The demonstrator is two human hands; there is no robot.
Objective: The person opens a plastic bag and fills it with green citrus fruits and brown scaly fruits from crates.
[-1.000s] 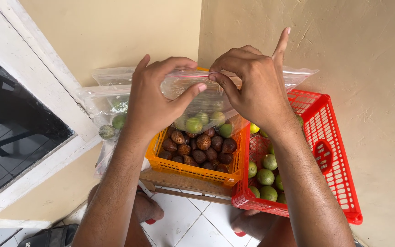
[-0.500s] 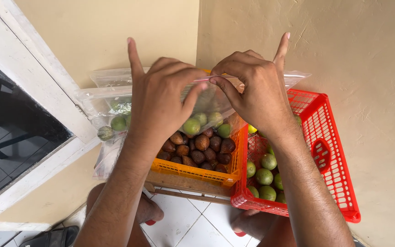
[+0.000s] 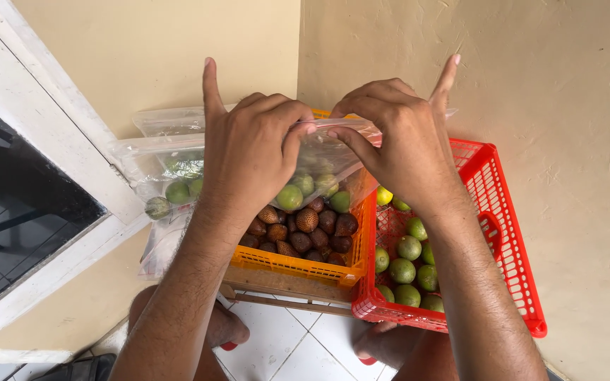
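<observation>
Cream walls, white window frame [image 3: 51, 212], tiled floor [image 3: 298, 346] below baskets. Your left hand [image 3: 252, 152] and right hand [image 3: 397, 144] pinch clear bag [image 3: 157, 148] top; left index now raised.

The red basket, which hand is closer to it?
Right. The right hand pinches the plastic bag just above the red basket's near edge; the left hand holds the bag farther away, over the orange basket.
</observation>
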